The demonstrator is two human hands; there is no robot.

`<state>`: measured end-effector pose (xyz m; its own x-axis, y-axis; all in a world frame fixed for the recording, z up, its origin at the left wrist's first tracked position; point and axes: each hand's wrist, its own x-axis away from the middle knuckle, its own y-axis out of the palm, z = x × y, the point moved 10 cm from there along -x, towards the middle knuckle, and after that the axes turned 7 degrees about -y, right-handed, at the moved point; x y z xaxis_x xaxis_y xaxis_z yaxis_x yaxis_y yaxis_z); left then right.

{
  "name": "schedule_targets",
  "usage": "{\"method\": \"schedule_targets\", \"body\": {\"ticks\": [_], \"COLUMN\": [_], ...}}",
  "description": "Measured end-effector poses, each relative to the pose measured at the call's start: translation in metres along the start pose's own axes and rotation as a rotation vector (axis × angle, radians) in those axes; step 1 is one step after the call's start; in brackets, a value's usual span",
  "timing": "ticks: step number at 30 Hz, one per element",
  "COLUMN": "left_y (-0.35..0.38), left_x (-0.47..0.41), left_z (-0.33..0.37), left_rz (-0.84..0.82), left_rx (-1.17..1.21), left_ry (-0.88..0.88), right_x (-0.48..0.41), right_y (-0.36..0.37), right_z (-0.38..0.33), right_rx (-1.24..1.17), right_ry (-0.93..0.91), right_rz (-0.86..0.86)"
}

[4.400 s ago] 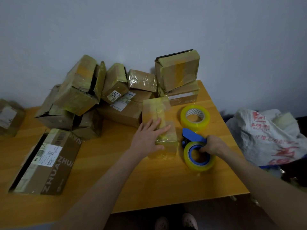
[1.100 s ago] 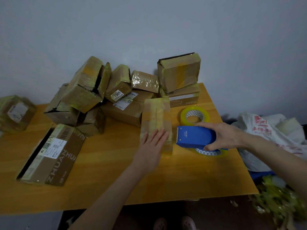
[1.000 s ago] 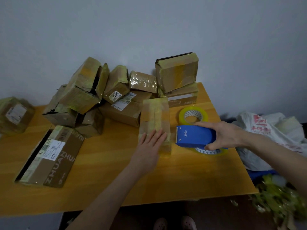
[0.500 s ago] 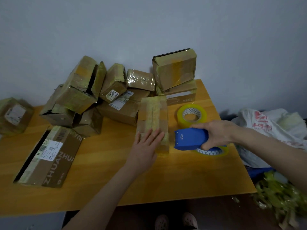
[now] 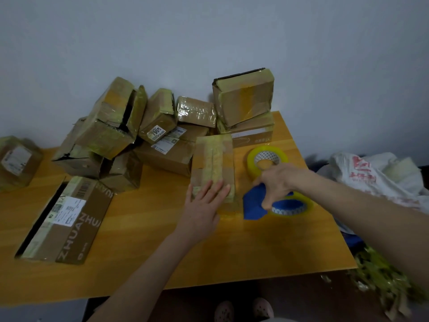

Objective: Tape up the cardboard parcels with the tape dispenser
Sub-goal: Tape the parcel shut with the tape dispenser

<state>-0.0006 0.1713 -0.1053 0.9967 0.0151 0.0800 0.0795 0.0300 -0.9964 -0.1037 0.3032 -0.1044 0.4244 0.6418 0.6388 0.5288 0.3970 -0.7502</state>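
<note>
My left hand (image 5: 204,203) lies flat on the near end of the parcel (image 5: 214,156), fingers straight and close together, pressing it onto the table (image 5: 232,252). The parcel sits mid-table with its long axis running from near to far, and a strip of yellowish tape already runs down its top.

My right hand (image 5: 281,182) has thumb and fingers clamped on the blue tape dispenser (image 5: 254,206), which is tilted just right of the parcel's near end. I can't tell whether it touches the parcel. This is the nearer hand to the job, so I judge the next move to be short: left onto the near edge, then away from me along the length.

A spare roll (image 5: 267,149) lies on the table beyond my right hand.

The box (image 5: 76,224) at the near left reads "ZHUAN ZHUAN" along its side, and its white shipping label is too small to read. In the heap (image 5: 111,126) by the wall, one sticker (image 5: 157,132) seems to show 6067. The white bag (image 5: 371,177) off the right edge carries red characters I can't make out.
</note>
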Motion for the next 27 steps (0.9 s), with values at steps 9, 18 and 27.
{"method": "schedule_targets", "body": {"ticks": [9, 18, 27], "left_y": [-0.002, -0.011, -0.044], "left_x": [-0.001, -0.001, 0.021], "left_z": [-0.004, -0.012, -0.078], "left_rz": [0.032, 0.083, 0.375], "left_rx": [0.037, 0.159, 0.758], "left_ry": [0.005, -0.058, -0.43], "right_x": [0.03, 0.008, 0.029], "right_y": [0.039, 0.14, 0.032], "right_z": [0.063, 0.041, 0.019], "right_rx": [-1.118, -1.79, -0.802], "right_ry": [0.121, 0.417, 0.28], "right_rz": [0.329, 0.402, 0.683]}}
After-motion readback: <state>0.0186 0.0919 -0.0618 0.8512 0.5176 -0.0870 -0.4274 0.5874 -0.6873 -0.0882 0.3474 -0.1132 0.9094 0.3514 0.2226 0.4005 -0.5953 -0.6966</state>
